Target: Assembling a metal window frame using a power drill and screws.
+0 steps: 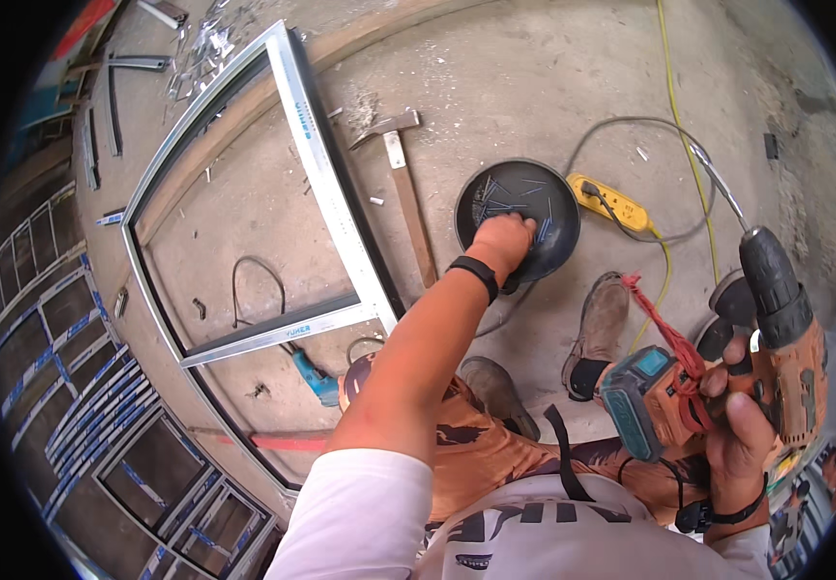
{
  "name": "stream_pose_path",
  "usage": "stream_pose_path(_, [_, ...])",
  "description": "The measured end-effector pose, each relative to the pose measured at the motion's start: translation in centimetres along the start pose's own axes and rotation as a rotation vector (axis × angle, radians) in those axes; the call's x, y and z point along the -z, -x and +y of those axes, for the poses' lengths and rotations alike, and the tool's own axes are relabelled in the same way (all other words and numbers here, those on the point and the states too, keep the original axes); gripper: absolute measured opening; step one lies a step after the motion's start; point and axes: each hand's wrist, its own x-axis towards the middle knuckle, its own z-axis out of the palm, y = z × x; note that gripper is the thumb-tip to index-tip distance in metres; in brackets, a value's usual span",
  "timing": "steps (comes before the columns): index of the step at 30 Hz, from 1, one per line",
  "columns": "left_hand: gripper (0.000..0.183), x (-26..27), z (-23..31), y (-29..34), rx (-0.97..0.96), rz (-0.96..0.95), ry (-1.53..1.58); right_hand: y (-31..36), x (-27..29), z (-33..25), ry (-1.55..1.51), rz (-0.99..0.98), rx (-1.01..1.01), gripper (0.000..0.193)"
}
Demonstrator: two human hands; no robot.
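Wrapped around the handle of an orange cordless drill [797, 372], the right hand [742, 430] holds the tool raised at the person's right side, while the left hand [502, 242] dips with curled fingers into a round black bowl [564, 230]. Those fingertips are hidden by the hand itself, so I cannot tell whether they have closed on any of the loose screws [501, 205]. Part of the drill's handle disappears behind fingers and a red strap [681, 353], and the left forearm covers some of the floor below the bowl. At far left, a group of window-like frames [107, 404] bends into the dark rim, too warped to count. Underneath everything is a bare, dusty concrete floor [553, 87], with metal offcuts [210, 50] scattered toward the upper left. One large silver-and-black frame [317, 159] lies left of the bowl, and a wooden-handled hammer [406, 188] rests between the two. Partly inside the frame's outline, a teal power tool [316, 377] lies near the forearm. To the bowl's right sits a yellow power strip [611, 201] with a dark plug in it. As for the screws, they lie spread over the bowl's bottom, several just beyond the left hand; the drill is well apart from them, its long silver bit [722, 186] pointing up and leftward.
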Motion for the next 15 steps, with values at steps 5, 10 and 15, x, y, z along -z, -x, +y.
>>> stream_pose_path(5, [0.025,-1.1,-0.5,-0.3,-0.116,-0.216,-0.061,-1.0,0.1,0.3,0.042,-0.017,0.023,0.064])
stream_pose_path(10, [0.02,1.4,-0.6,-0.2,-0.058,-0.245,0.026,-1.4,-0.7,-0.2,0.0,-0.029,-0.028,0.062])
stream_pose_path(15, [0.019,3.9,-0.5,0.8,-0.047,-0.2,0.102,-2.1,-1.7,-0.7,0.02,-0.071,-0.048,0.058])
